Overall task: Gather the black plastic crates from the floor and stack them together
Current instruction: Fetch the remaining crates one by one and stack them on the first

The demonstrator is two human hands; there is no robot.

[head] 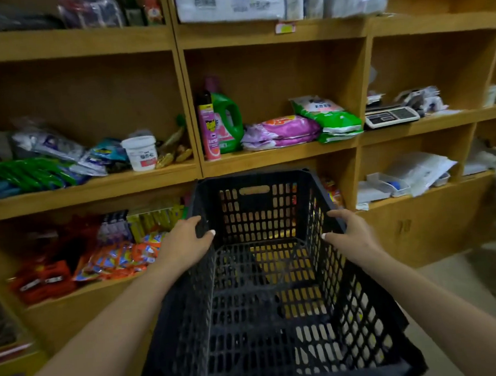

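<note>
One black plastic crate with perforated walls fills the lower middle of the head view, held up off the floor in front of me. It is empty and its open top faces me. My left hand grips the rim of its left wall, thumb inside. On the right wall's rim my right hand holds on in the same way. No other crate shows in this view.
Wooden shelving stands right behind the crate, stocked with detergent bottles, bagged goods, a white tub and snack packets. A scale sits on the right shelf. Bare floor shows at the lower right.
</note>
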